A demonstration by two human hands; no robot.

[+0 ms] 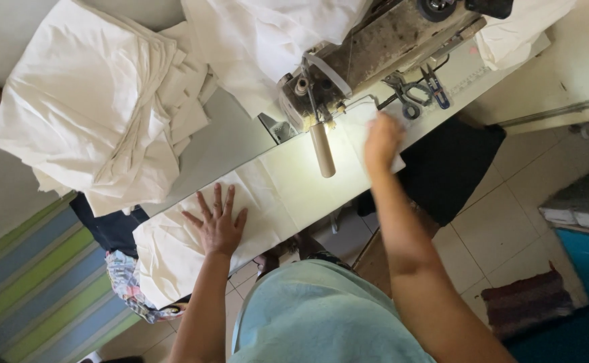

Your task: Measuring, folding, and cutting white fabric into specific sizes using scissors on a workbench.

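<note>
A long strip of white fabric (274, 195) lies along the sewing table's front edge, running under the head of an old sewing machine (375, 47). My left hand (217, 222) lies flat on the fabric with fingers spread, well left of the needle. On the fabric to the right of the needle rests my right hand (380, 141), fingers pressed down, a little blurred. A lamp on the machine lights the cloth between my hands.
A big stack of folded white cloth (106, 101) fills the table's left side, and more white cloth (261, 33) is piled behind the machine. Scissors (402, 94) and blue-handled snips (437, 91) lie right of the machine. Tiled floor (503, 228) and a striped mat (45, 282) show below.
</note>
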